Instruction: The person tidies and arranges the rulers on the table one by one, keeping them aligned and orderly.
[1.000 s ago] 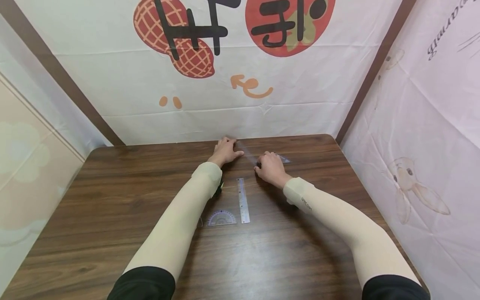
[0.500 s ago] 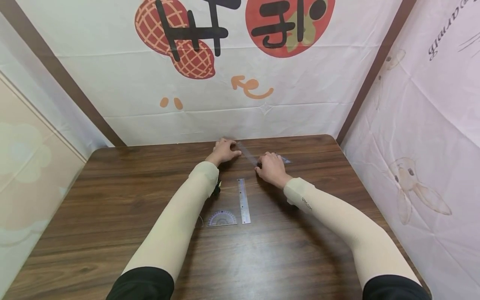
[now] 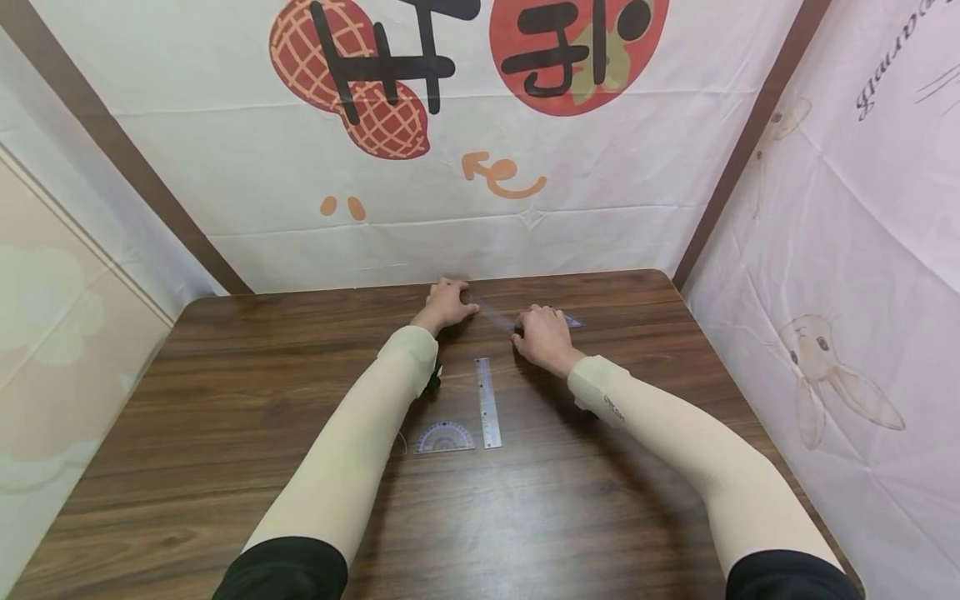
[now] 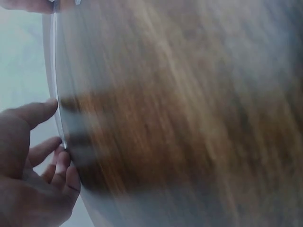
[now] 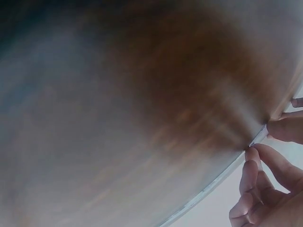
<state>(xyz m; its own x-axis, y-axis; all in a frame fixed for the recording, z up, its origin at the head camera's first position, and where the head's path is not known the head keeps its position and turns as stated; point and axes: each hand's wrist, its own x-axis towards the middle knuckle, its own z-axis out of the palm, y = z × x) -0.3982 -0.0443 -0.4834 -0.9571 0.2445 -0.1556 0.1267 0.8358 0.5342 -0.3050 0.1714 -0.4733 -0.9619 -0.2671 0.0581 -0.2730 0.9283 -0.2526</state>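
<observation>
A clear, narrow plastic strip [image 3: 497, 316] spans the gap between my hands near the table's back edge. My left hand [image 3: 447, 303] holds its far left end, thumb and fingertips at the edge in the left wrist view. With thumb and index finger, my right hand [image 3: 543, 337] pinches the near right end; the right wrist view shows those fingertips [image 5: 252, 148] meeting on the thin edge. Seen edge-on, the strip [image 4: 56, 71] shows no markings. Just beyond the right hand lies a clear set square [image 3: 572, 321] with blue markings, partly hidden by that hand.
Nearer me, a clear ruler [image 3: 488, 404] lies lengthwise on the wooden table [image 3: 585, 517]. Beside it is a clear protractor [image 3: 444, 437], straight edge toward me. A thin curved edge [image 3: 403, 443] shows by the left sleeve. A printed cloth wall [image 3: 600, 237] rises behind the table.
The left hand has shifted slightly left and toward me, and the strip's left end has come down with it. The right hand stays almost in place.
</observation>
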